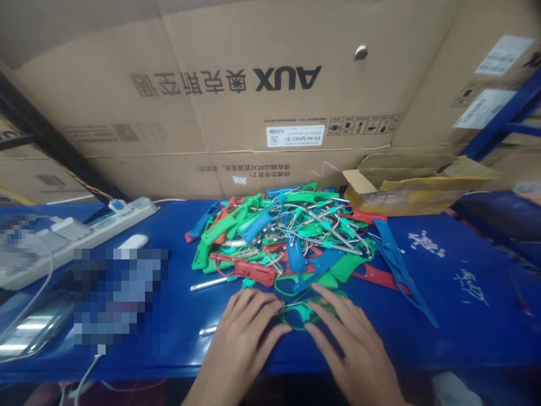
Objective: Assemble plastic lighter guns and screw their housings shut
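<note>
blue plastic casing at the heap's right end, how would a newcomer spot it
Before the big upside-down AUX carton lies a heap of parts. At its right end is the blue plastic casing. Unlike its neighbours, it juts farthest right, narrow tip toward the near edge of the table.

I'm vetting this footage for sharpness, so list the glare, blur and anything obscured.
Head view: white glare bands on the dark glossy object at lower left; head view: slight softness over the pile of plastic parts, thin wires hard to separate; head view: coarse pixelated patch hiding detail at left; head view: large AUX lettering readable, though upside down.
</note>
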Tool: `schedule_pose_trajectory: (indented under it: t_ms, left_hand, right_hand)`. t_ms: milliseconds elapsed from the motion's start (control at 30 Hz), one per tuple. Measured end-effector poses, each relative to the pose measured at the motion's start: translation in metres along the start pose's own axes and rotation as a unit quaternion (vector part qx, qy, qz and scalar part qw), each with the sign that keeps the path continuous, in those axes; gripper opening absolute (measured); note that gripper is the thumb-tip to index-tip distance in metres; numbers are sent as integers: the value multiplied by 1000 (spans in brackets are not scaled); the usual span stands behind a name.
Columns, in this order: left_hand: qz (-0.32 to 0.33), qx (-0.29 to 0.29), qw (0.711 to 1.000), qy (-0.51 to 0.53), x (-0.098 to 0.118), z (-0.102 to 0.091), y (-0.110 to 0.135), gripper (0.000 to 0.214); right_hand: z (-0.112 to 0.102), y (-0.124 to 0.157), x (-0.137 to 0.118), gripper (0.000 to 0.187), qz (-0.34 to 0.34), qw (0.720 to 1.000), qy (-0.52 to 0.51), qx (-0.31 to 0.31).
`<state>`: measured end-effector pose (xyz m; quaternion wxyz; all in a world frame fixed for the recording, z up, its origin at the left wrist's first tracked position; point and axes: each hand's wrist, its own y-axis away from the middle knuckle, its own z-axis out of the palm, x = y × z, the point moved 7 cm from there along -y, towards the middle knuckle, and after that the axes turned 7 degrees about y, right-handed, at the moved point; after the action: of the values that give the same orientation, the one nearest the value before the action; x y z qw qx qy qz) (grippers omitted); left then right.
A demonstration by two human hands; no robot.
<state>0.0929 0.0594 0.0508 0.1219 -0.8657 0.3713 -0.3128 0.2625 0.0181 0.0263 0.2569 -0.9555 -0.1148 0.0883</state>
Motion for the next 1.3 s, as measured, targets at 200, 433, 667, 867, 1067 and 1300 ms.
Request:
schedule_pose_trajectory:
  t_ms: [200,433,667,867,1067,1300]
  left_hand:
    - [-24,32,999,-13,-5,-2,4,30]
    - [-38,45,998,27,-7,-5,5,30]
    - [-32,49,996,68,-9,-4,2,23]
    - [-44,14,996,82,-3,-3,1,21]
    - [-49,9,993,105,-4,-4,1,20]
    - [-37,47,990,127,-5,-10,3,22]
  right_hand:
    - [-18,3,18,28,11,994,-110,-10]
    - [-62,5,79,19,146,977,-127,90]
    - [-40,-98,56,22,65,972,-207,-95]
    - [2,-162,6,15,-69,975,-116,-177]
    - [33,-168,-33,13,-108,966,-74,-221]
    - [8,-176,-32,15,-95,968,-129,-195]
